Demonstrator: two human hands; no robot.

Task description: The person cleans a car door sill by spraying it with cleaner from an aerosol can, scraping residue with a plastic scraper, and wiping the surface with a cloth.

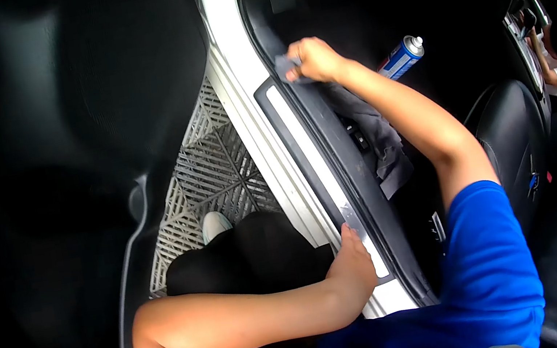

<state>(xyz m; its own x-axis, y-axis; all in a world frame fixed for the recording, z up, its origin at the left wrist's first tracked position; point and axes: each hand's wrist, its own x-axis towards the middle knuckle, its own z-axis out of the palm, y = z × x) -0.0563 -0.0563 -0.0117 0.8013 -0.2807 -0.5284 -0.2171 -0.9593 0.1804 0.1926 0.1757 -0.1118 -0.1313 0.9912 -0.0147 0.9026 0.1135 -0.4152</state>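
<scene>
My right hand [316, 61] is closed on a grey cloth [287, 67], pressing it against the black trim at the upper end of the door sill. Lower down, my left hand [354, 262] lies with outstretched fingers on the silver sill plate [307, 147]. A small shiny patch shows just past its fingertips; I cannot make out what it is. Inside the car, beside my right forearm, is a blue spray can [403, 57] with a white nozzle. Another grey cloth [386, 145] lies crumpled under that forearm, next to the sill.
An open black car door [102, 130] stands on the left. Grey slatted floor tiles [217, 162] lie between door and sill, with my shoe [215, 225] on them. Black car seats [517, 126] are on the right, and another person's arm [545, 59] shows at the far right.
</scene>
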